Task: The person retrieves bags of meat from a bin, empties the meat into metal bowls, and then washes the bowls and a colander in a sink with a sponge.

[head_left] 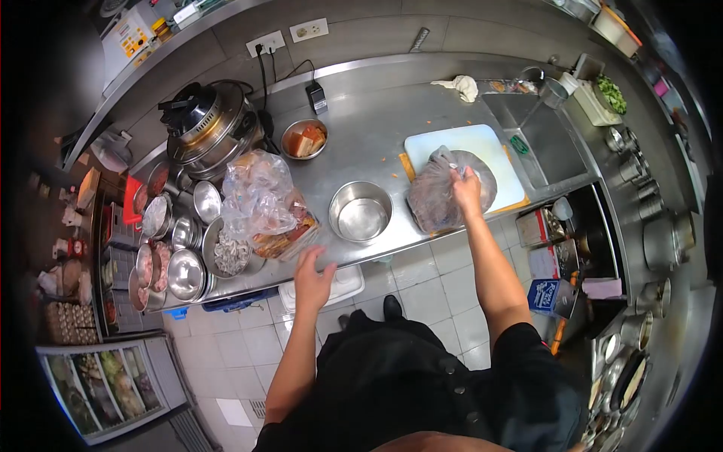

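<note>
My right hand is closed on the gathered top of a clear plastic bag with dark greyish contents I cannot make out. The bag rests at the left front of a white cutting board, partly over a round grey thing. My left hand is at the counter's front edge, fingers apart and holding nothing. Just beyond it lies a large clear plastic bag with reddish-brown food packs under its front. Between the two bags stands a steel bowl with nothing visible inside.
Behind the bags are a bowl of orange-brown blocks and a large steel cooker. Several bowls crowd the left end, one with grey pieces. A sink is right of the board; a white cloth lies behind it.
</note>
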